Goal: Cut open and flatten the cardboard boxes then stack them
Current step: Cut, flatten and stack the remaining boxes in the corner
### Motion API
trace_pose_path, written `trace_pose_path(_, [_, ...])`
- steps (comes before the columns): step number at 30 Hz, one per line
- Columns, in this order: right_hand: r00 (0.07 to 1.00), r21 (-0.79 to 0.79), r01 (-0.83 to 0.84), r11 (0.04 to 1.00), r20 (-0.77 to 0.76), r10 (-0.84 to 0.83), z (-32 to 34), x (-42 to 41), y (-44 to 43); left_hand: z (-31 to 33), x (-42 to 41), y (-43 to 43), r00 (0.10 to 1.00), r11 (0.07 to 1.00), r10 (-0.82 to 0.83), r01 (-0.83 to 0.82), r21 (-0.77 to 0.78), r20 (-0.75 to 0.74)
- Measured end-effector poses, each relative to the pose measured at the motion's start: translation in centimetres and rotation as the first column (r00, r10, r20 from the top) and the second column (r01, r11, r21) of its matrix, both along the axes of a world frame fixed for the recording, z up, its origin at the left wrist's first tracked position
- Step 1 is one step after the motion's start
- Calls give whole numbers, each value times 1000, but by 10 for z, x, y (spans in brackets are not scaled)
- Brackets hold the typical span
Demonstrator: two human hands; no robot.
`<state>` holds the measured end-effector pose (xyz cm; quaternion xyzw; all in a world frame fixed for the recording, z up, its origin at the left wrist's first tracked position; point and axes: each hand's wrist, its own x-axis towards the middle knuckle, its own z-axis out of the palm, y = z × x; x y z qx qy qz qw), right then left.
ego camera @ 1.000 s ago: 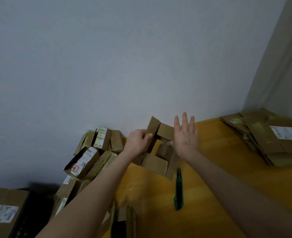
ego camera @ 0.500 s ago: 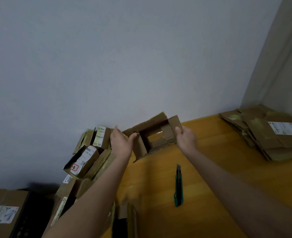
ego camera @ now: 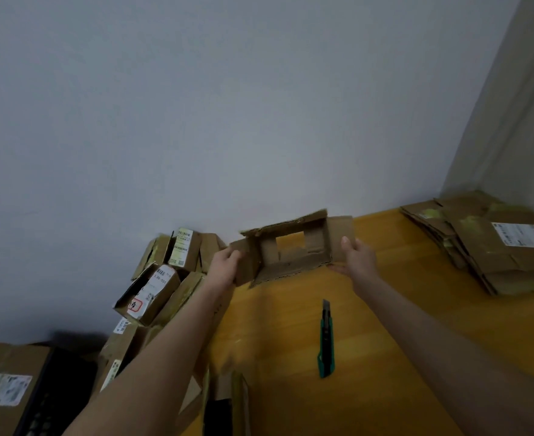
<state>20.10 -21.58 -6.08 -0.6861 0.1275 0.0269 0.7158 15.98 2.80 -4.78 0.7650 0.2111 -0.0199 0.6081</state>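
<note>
A small brown cardboard box (ego camera: pixel 294 261), open at both ends so the wooden floor shows through it, is held above the floor near the wall. My left hand (ego camera: pixel 224 267) grips its left flap. My right hand (ego camera: pixel 358 258) grips its right flap, thumb on top. A green utility knife (ego camera: pixel 326 339) lies on the floor below the box, between my forearms, blade end pointing away from me. A stack of flattened boxes (ego camera: pixel 492 247) lies in the right corner.
A heap of unflattened labelled boxes (ego camera: pixel 162 278) leans against the wall at the left. A larger box (ego camera: pixel 4 385) sits at the bottom left. Another open box (ego camera: pixel 228 401) is at the bottom edge. The yellow wooden floor (ego camera: pixel 400 316) spreads between the heaps.
My right hand went from flat and open against the box to gripping its right flap. The box turned and spread wider between both hands, its open end now facing me.
</note>
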Motion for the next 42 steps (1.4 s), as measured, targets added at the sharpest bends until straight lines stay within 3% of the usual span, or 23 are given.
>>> trace_pose_path(3, [999, 145, -27, 989, -28, 31, -6, 3, -12, 2, -1, 13, 996, 963, -62, 44, -267, -57])
trace_pose_path(6, [996, 221, -69, 973, -32, 78, -10, 3, -18, 5, 4, 20, 980, 846, -158, 73, -528, -118])
trace_pose_path(8, [987, 216, -154, 964, -9, 159, -11, 2, -19, 10, 7, 20, 971, 832, -164, 41, -554, -173])
trace_pose_path(12, [949, 293, -307, 905, 23, 314, -17, 0, -19, 15, 5, 16, 953, 892, -162, 30, -451, -256])
trace_pose_path(16, [858, 257, -461, 849, -114, 500, -17, 1, -31, 10, 0, 19, 975, 850, -67, -55, -524, -211])
trace_pose_path(19, [807, 63, -528, 847, -276, 523, -13, 2, -28, 9, -1, 15, 994, 900, -80, 38, -433, -79])
trace_pose_path(21, [828, -20, -515, 857, -272, 491, -13, 2, -19, 10, -3, 8, 989, 904, -146, 121, -410, -30])
trace_pose_path(24, [876, 40, -446, 894, -184, 445, -19, 3, -10, 13, -1, 1, 974, 935, -227, 222, -278, 13])
trace_pose_path(29, [910, 11, -408, 913, -80, 408, -23, -1, -6, 17, 3, -5, 984, 984, -178, 178, -5, 20])
trace_pose_path(34, [917, 188, -313, 931, -194, 348, -14, 0, -3, 10, 0, -17, 977, 981, -165, 147, 130, 135])
trace_pose_path(37, [888, 292, -268, 918, -296, 353, -12, 6, -10, 10, -2, -17, 927, 891, -337, 257, 375, 167])
trace_pose_path(39, [875, 306, -254, 918, -332, 352, -11, 9, -13, 10, -4, -16, 861, 729, -484, 298, 617, 156])
trace_pose_path(42, [848, 304, -277, 911, -368, 381, -8, 12, -18, 6, -7, -13, 770, 567, -611, 267, 779, 181])
